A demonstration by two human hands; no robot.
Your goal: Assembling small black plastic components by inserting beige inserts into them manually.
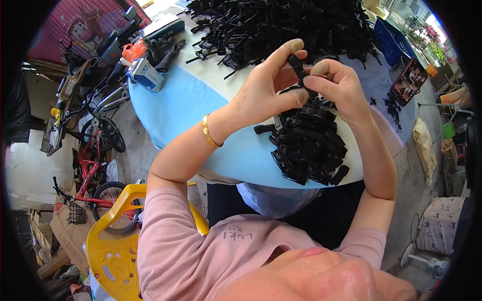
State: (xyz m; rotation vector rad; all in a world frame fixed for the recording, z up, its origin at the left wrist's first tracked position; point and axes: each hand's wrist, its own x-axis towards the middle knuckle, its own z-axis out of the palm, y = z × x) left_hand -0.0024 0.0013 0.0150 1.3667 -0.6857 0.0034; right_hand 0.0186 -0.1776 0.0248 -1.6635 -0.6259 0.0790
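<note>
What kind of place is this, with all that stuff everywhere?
It looks like a garage or storeroom used as a workspace, perhaps at someone's home: a red bike, some cardboard, and a table heaped with black parts.

I wear this view on my head: it comes from the left lens of a fisheye pair, looking steeply down and ahead, with twelve o'clock pointing across the tabletop [165,110]. It sits close, so my left hand [258,93] looms large at one o'clock and my right hand [346,95] at two. My face [311,273] edges in at five, my pink T-shirt [201,256] at six. Farther out, the wide glass catches the yellow plastic chair [116,213] at eight and the red bicycle [89,173] at nine.
</note>
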